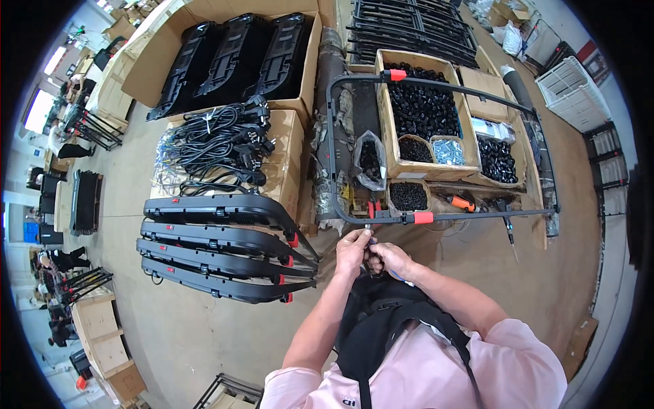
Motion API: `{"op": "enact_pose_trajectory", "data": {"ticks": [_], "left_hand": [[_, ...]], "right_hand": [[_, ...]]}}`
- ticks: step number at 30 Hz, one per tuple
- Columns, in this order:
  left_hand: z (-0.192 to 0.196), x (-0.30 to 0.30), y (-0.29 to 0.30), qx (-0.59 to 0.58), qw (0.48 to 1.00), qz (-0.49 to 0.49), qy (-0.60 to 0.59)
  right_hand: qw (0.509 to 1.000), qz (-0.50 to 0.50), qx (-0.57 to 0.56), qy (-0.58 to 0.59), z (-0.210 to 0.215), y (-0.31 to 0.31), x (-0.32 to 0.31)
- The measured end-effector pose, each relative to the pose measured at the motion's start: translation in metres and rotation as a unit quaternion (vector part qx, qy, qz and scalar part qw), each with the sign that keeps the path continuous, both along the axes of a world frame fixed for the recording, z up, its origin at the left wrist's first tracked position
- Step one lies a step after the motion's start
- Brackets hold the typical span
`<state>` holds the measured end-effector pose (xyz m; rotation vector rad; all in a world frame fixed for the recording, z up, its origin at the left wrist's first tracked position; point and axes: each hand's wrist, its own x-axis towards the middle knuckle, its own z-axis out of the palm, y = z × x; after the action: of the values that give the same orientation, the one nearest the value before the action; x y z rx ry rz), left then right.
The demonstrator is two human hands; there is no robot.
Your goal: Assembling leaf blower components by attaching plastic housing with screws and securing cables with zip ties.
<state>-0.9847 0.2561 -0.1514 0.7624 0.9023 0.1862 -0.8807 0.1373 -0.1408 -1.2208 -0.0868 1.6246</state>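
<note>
A black tubular frame [330, 143] with rounded corners and red clips [423, 217] lies over the bench in front of me. Just below its near bar, my left hand [350, 253] is closed, with a small silver piece [368, 228] showing at its fingertips. My right hand [392, 259] is closed beside it, fingers curled in. Something dark shows under the hands, but I cannot make out its kind. Inside the frame stand a carton of black parts [422, 102], a tray of small black pieces [409, 195] and a bag of silver screws [447, 151].
An orange-and-black power tool [463, 202] lies on the bench at right. To the left, several long black panels [218, 235] stand in a row beside coiled black cables [218, 146]. A large carton [310, 68] of moulded black parts sits behind. Other people work at far left.
</note>
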Motion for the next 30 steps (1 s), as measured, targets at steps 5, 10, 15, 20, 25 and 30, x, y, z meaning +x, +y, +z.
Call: {"op": "enact_pose_trajectory", "data": {"ticks": [5,10,15,20,25,30], "left_hand": [[0.007,0.004,-0.003,-0.043,0.997,0.064,-0.006],[0.018,0.018,-0.009,-0.048,0.997,0.061,0.008],[0.018,0.019,-0.01,-0.005,0.997,0.065,0.035],[0.008,0.02,-0.015,0.032,0.996,0.081,-0.008],[0.011,0.022,-0.009,0.03,0.999,0.04,0.015],[0.011,0.014,-0.006,0.076,0.996,-0.013,0.048]], "right_hand": [[0.999,-0.024,-0.023,-0.005,0.002,0.0,-0.002],[0.996,-0.062,-0.047,0.044,-0.004,-0.007,0.008],[0.995,-0.076,0.02,0.059,-0.003,-0.025,0.011],[0.987,0.024,0.044,-0.15,-0.019,-0.039,0.019],[0.985,0.037,0.042,-0.165,-0.015,-0.033,0.018],[0.986,-0.009,0.049,-0.161,-0.023,-0.019,0.012]]}}
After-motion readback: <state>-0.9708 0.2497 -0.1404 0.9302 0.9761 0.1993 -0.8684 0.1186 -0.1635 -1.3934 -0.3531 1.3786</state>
